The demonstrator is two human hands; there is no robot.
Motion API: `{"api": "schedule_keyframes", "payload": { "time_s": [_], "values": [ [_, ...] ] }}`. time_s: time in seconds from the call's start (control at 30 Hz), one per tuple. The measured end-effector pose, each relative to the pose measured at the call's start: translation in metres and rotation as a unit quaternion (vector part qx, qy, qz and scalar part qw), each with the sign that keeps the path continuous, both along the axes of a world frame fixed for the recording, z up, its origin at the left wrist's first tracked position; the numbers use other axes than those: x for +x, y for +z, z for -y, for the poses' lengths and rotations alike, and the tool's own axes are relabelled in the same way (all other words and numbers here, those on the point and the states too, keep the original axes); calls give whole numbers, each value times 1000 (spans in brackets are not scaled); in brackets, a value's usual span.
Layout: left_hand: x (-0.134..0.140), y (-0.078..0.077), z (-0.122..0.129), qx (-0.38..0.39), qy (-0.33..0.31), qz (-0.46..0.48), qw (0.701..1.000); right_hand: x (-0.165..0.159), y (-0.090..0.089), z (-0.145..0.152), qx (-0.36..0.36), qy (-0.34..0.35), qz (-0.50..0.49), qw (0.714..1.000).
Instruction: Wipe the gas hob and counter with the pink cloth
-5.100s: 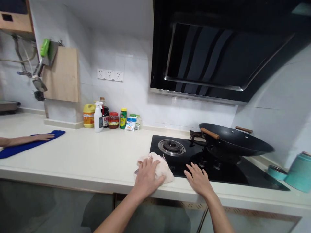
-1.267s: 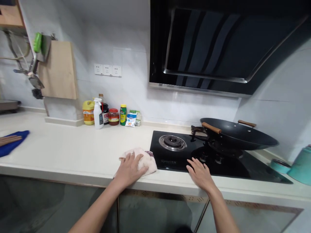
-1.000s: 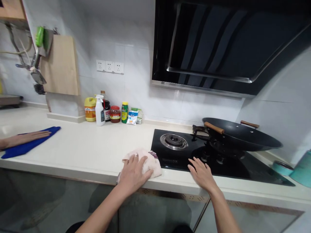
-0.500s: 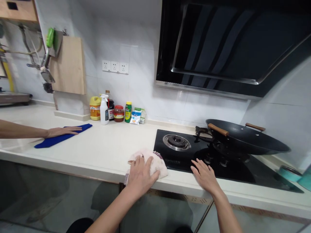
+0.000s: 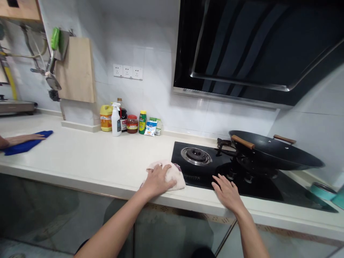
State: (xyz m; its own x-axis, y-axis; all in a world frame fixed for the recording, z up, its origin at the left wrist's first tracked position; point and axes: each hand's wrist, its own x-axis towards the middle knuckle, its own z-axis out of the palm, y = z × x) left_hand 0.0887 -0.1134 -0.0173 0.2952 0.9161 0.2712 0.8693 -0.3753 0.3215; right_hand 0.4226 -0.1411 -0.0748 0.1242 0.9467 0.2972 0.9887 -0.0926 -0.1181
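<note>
Under my left hand (image 5: 158, 180) is a pinkish-white cloth (image 5: 176, 178) with a dark pattern at one edge. My thumb and bent fingers are spread over the bunched cloth, gripping it against the counter beside the hob's left front corner. Open, with fingers apart, my right hand (image 5: 227, 192) rests at the front edge of the black gas hob (image 5: 204, 176), holding nothing. A round burner (image 5: 196, 155) sits exposed on the hob's left side. Over the right side rests a large black wok (image 5: 279, 154) with wooden handles.
Another person's hand (image 5: 23, 139) lies flat on a blue cloth (image 5: 29, 146) at the far left of the white counter (image 5: 88, 157). A spray bottle (image 5: 116, 120), yellow jug (image 5: 106, 119), jars and packets line the wall. A range hood (image 5: 236, 53) overhangs the hob.
My left hand and its cloth have shifted slightly away from the counter's front edge. The other person's hand has slid the blue cloth well to the left. My right hand has stayed in place.
</note>
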Motion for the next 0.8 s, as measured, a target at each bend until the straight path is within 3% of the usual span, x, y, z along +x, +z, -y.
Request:
{"api": "schedule_keyframes", "payload": {
  "time_s": [0.23, 0.5, 0.8],
  "values": [
    [5, 2, -36, -4, -13, 6, 1000, 0, 1, 1, 8, 8, -4, 1000],
    [16, 4, -84, -11, 41, -19, 999, 1, 1, 1, 6, 15, -8, 1000],
    [20, 0, -62, 17, 43, -55, 997, -2, 4, 3, 5, 15, -24, 1000]
  ]
}}
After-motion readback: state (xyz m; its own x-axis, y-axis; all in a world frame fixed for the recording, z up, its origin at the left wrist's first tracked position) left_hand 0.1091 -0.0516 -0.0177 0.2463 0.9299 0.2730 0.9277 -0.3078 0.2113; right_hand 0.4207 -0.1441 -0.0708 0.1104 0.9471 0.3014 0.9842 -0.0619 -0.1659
